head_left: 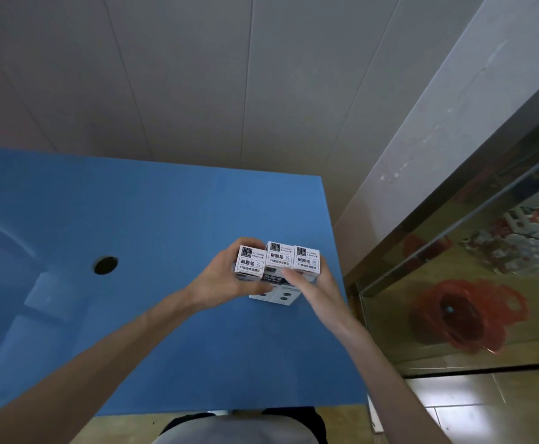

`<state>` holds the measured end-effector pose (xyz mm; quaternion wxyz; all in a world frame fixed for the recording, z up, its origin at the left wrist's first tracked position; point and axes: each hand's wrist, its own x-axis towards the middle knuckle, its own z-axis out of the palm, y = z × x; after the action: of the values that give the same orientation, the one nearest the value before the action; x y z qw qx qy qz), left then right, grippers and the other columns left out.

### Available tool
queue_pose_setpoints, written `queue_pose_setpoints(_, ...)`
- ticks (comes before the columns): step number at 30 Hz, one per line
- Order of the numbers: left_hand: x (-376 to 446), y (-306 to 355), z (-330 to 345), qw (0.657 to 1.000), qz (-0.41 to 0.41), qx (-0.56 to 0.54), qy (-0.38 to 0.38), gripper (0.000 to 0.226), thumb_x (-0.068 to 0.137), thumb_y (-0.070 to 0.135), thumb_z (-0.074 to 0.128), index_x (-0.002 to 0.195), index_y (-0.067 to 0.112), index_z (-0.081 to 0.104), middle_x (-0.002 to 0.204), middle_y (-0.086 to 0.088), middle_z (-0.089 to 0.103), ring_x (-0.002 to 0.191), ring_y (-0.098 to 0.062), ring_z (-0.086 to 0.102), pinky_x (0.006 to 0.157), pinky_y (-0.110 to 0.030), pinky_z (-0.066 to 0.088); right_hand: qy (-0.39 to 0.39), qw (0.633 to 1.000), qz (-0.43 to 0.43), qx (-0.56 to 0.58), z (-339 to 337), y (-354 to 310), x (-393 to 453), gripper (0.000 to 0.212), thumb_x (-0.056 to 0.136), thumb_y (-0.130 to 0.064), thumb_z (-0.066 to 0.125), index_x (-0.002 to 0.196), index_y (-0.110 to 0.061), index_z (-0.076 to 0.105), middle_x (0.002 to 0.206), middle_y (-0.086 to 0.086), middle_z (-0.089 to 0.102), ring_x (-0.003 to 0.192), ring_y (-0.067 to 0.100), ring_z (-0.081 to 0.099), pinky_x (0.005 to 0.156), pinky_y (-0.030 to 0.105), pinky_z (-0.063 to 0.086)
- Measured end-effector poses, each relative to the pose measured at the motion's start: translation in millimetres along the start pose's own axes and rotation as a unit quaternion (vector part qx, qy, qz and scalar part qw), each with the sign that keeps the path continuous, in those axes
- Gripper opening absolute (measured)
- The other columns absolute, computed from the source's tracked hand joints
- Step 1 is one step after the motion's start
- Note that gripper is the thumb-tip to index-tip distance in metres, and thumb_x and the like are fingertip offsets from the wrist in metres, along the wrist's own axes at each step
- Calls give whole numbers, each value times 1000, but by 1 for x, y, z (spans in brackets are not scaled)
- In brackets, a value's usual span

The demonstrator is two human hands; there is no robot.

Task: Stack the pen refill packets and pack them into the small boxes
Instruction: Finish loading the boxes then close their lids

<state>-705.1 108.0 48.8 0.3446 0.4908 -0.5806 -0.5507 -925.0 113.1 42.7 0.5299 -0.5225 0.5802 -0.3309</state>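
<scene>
Head cam shows three small white refill boxes (277, 262) held side by side in a row, printed end labels facing up at the camera, long axes pointing down toward the blue surface (133, 219). Left hand (226, 280) grips the left box, right hand (316, 283) wraps round the right one, pressing inward. They're near the surface's right edge; loads of open blue to the left, past a round hole (105, 265).

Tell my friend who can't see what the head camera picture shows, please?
Two hands, left hand and right hand, hold three small white boxes side by side over a blue table. The table has a round hole.
</scene>
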Motion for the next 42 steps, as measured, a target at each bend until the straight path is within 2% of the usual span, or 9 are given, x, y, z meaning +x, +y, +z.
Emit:
queue_pose_setpoints(3,6,-5,-13,999,6,28,-20,51,81,2,84,122,20,58,112,3,72,111,-16,66,89,-37,60,-44,998,-1,-46,-11,5,6,62,80,-27,84,133,-27,51,123,-16,69,118,2,63,100,32,51)
queue_pose_setpoints(6,12,-4,-16,999,8,41,-23,45,80,8,87,116,16,60,109,3,74,107,-15,68,89,-31,57,-44,996,-25,-71,-17,8,12,56,83,-15,85,131,-23,55,124,-11,70,118,5,63,101,31,52)
queue_pose_setpoints(12,15,-7,-15,999,-9,15,-30,44,81,2,84,115,9,57,108,-5,74,100,-15,70,81,-25,56,-59,993,-50,-92,-22,3,18,49,84,-18,85,125,-23,59,122,-11,72,115,5,65,96,30,54)
queue_pose_setpoints(18,14,-13,-11,1000,-17,-12,-11,46,80,-9,80,116,5,55,105,-17,72,90,-14,68,75,-27,57,-58,990,-59,-114,-18,2,17,47,83,-20,86,121,-26,60,118,-13,73,113,7,67,95,41,59)
queue_pose_setpoints(23,12,-17,-9,999,-19,-33,-14,46,80,-9,78,115,8,54,98,-6,71,86,-15,66,74,-33,57,-42,990,-68,-116,-14,7,14,45,82,-18,86,118,-27,61,115,-12,74,109,9,69,90,46,60)
queue_pose_setpoints(27,12,-15,-8,999,-18,-39,-12,49,76,0,81,116,9,54,102,-13,71,91,-16,68,78,-35,59,-45,990,-68,-111,-16,6,16,45,81,-17,86,117,-24,61,115,-9,74,108,11,70,91,48,60)
queue_pose_setpoints(34,8,-19,-5,999,-16,-28,6,46,80,-13,77,115,8,55,97,-3,71,89,-14,67,75,-30,58,-55,990,-68,-111,-17,8,19,49,80,-16,87,119,-24,59,116,-9,74,109,10,70,92,48,59)
queue_pose_setpoints(38,9,-19,-5,999,-9,-32,19,51,81,-9,79,122,9,52,111,-11,71,100,-19,70,83,-37,61,-47,990,-77,-106,-14,8,21,60,75,-28,89,124,-27,55,119,-11,72,112,10,68,94,49,58)
queue_pose_setpoints(42,11,-20,-2,998,-2,-45,34,76,81,-7,80,141,18,42,128,-9,64,114,-21,67,87,-33,60,-18,990,-89,-111,-10,13,23,68,73,-33,90,129,-32,51,123,-18,67,118,4,63,97,46,57)
